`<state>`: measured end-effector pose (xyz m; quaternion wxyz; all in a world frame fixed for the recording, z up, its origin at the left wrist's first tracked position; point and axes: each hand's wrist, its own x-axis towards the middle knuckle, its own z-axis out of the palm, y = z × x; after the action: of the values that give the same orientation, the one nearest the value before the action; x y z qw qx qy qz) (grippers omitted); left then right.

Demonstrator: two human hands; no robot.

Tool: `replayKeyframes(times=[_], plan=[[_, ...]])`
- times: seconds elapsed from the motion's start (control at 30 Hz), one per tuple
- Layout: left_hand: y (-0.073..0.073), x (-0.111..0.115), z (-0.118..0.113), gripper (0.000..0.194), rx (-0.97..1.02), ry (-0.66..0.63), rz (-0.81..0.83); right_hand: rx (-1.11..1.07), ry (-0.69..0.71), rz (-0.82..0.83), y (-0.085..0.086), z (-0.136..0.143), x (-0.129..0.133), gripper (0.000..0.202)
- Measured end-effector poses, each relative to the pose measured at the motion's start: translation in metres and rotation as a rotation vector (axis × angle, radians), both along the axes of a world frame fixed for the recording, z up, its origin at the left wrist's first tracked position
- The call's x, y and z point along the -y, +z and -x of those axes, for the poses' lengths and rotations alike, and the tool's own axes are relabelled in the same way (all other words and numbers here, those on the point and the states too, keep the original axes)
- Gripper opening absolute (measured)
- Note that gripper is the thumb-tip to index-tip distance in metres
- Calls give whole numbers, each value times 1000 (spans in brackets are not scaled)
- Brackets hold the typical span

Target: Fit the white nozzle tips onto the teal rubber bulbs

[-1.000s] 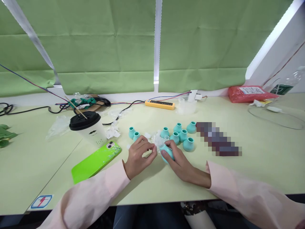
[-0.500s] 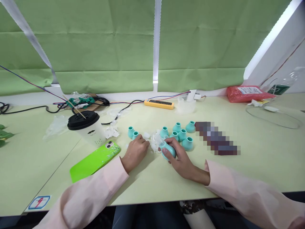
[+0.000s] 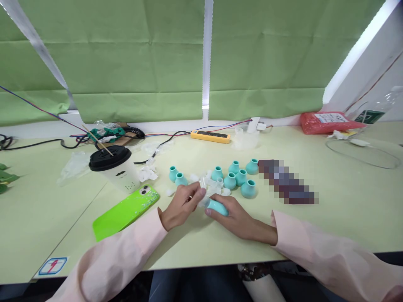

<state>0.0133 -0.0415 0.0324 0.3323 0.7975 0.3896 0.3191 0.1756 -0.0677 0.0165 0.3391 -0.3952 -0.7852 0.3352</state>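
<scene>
My right hand (image 3: 234, 216) is wrapped round a turquoise bulb-shaped silicone piece (image 3: 218, 206), tilted with its narrow end toward my left hand. A translucent plastic part (image 3: 203, 201) sits at that narrow end. My left hand (image 3: 184, 204) is closed, its thumb and fingers pinched at the translucent part; the fingertips partly hide it. Behind my hands lie several small white and clear plastic pieces (image 3: 211, 187). Similar turquoise pieces stand upright around them, two on the left (image 3: 180, 179) and several on the right (image 3: 248, 189).
At the left are a green phone (image 3: 126, 213) and a white paper cup (image 3: 121, 176) with a black lid. A yellow power strip (image 3: 210, 136) lies at the back. To the right sit a pixelated object (image 3: 288, 182) and a red package (image 3: 330, 122).
My left hand has moved right from the loose pieces to the narrow end of the turquoise piece. My right hand has tilted that piece toward the left and brought it slightly nearer.
</scene>
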Motion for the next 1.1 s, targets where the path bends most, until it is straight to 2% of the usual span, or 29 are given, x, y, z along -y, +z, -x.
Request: replayKeyframes(times=[0.13,0.33,0.43,0.5,0.57,0.6,0.7,0.8,0.9,0.97,1.1], plan=[[-1,-1,-5,42,-39,-60,163,-16,91,-15,0,2,0,19],[-11,-6,-4,43,299,-240,665,13,172,-13,6,0,3,19],[-11,-14,1,46,400,-329,839,107,204,-68,8,-4,6,18],[-7,-19,6,47,496,-348,889,147,182,-126,9,-6,7,17],[3,-20,11,45,512,-328,810,145,131,-154,10,-9,5,17],[8,-19,14,43,454,-323,732,138,121,-157,11,-10,5,17],[25,-13,22,30,76,-380,546,185,227,-145,15,-13,3,18],[32,-12,30,26,-337,-442,384,289,352,-83,19,-15,2,17],[23,-16,33,27,-528,-341,164,327,331,-34,18,-15,-1,18],[13,-20,32,27,-574,-257,49,318,280,-32,14,-13,-5,19],[-1,-21,26,30,-613,-184,-131,321,215,-73,5,-10,-14,22]])
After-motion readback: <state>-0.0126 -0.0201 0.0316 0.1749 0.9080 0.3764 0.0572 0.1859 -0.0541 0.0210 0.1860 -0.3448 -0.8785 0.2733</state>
